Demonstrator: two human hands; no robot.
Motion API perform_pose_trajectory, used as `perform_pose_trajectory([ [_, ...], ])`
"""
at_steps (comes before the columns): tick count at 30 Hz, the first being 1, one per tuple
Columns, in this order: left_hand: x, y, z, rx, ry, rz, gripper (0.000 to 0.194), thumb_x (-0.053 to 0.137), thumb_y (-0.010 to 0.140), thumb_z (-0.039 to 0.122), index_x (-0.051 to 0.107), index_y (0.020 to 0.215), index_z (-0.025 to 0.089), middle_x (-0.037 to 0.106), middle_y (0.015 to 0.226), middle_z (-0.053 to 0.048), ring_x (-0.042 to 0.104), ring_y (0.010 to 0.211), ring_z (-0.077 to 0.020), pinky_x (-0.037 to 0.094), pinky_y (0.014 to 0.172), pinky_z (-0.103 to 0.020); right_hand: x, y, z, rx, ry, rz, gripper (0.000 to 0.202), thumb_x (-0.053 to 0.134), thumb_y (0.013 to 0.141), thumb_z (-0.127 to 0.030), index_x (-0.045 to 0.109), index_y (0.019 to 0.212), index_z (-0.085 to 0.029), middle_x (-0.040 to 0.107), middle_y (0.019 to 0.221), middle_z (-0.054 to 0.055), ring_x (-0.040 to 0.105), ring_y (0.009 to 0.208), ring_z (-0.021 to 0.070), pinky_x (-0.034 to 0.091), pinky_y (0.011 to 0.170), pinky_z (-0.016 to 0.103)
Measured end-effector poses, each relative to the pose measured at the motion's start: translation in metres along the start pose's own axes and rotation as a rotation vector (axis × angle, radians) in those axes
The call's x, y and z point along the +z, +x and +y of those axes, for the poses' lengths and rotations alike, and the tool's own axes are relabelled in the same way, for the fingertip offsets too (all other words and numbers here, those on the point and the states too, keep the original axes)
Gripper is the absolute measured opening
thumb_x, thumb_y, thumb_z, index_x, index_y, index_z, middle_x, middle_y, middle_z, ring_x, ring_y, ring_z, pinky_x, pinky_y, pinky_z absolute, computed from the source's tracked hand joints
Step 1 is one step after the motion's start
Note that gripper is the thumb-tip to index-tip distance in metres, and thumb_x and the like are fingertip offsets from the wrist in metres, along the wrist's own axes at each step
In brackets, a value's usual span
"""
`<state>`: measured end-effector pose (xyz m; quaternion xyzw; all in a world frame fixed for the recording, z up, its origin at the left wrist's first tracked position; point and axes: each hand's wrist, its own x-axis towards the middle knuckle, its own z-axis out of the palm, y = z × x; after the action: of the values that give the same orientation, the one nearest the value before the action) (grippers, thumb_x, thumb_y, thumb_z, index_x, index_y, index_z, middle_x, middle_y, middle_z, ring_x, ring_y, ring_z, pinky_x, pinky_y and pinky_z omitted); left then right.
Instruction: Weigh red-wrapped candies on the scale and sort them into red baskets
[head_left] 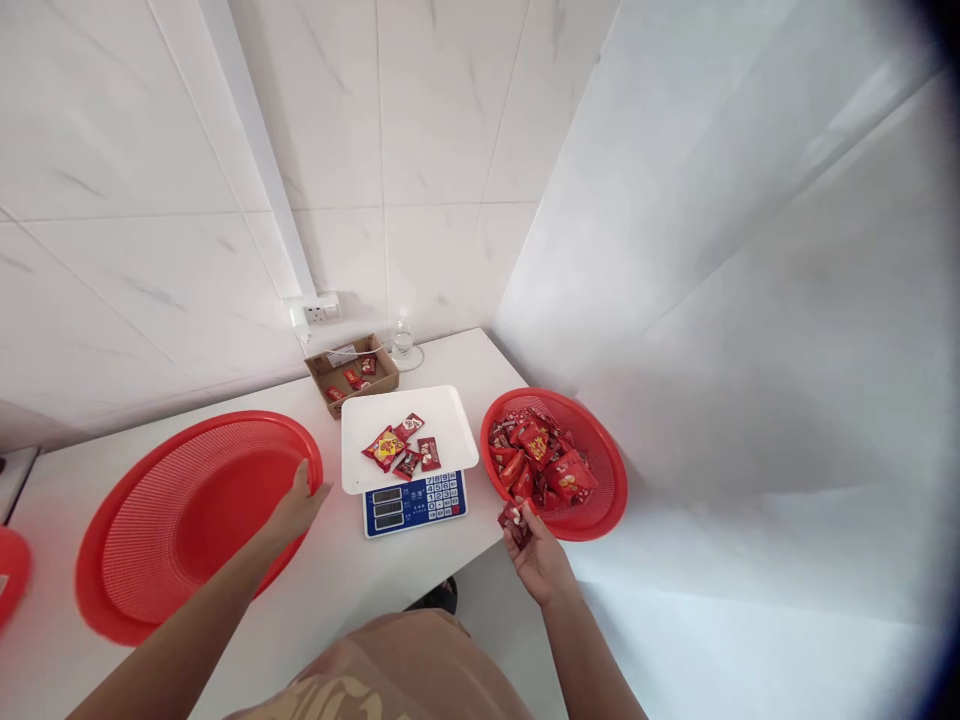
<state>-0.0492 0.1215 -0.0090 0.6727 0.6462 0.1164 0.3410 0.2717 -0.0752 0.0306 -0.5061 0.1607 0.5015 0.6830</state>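
Note:
At the right rim of a large red basket (187, 500), my left hand (296, 512) has its fingers to either side of the edge, gripping it. This basket holds nothing that I can see. My right hand (541, 562) pinches a small dark red snack packet (514, 524) at the front edge of a second red basket (616, 470). Inside that one lies a heap of red snack packets (536, 440). Between the baskets stands a digital scale (414, 508) with a white tray (367, 415). Several packets (386, 447) lie on the tray, one with a yellow label.
Behind the scale, a cardboard box (322, 380) holds several red packets. Beside it is a clear glass-like object (403, 340) with a white cable. A wall socket (315, 313) sits above. Another red container (11, 575) shows at the left edge. The white table (330, 590) meets walls behind.

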Motion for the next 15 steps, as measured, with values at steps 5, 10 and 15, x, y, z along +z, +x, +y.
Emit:
perform_pose_trajectory([
  [5, 0.026, 0.005, 0.056, 0.331, 0.101, 0.033, 0.070, 0.048, 0.081, 0.048, 0.028, 0.140, 0.015, 0.028, 0.149, -0.018, 0.019, 0.138, -0.0325, 0.021, 0.110, -0.048, 0.002, -0.001, 0.003, -0.009, -0.041, -0.018, 0.024, 0.073, 0.070, -0.025, 0.063, 0.091, -0.021, 0.069, 0.078, -0.002, 0.062, 0.058, 0.0076, 0.054, 0.052, 0.017],
  [10, 0.064, 0.021, 0.104, 0.443, 0.415, -0.153, 0.084, 0.052, 0.076, 0.054, 0.019, 0.144, 0.018, 0.018, 0.152, -0.018, 0.010, 0.140, -0.0352, 0.016, 0.109, -0.052, -0.005, -0.004, 0.005, 0.014, -0.027, -0.012, 0.028, 0.074, 0.068, -0.025, 0.062, 0.092, -0.020, 0.070, 0.079, -0.001, 0.063, 0.059, 0.0089, 0.054, 0.052, 0.018],
  [15, 0.077, 0.035, 0.119, 0.398, 0.514, -0.152, 0.085, 0.058, 0.072, 0.044, 0.019, 0.144, 0.021, 0.031, 0.145, -0.020, 0.025, 0.133, -0.0356, 0.025, 0.102, -0.052, -0.014, -0.008, 0.006, 0.006, -0.017, -0.013, 0.034, 0.077, 0.065, -0.026, 0.062, 0.094, -0.019, 0.071, 0.081, 0.001, 0.065, 0.061, 0.0108, 0.054, 0.051, 0.019],
])
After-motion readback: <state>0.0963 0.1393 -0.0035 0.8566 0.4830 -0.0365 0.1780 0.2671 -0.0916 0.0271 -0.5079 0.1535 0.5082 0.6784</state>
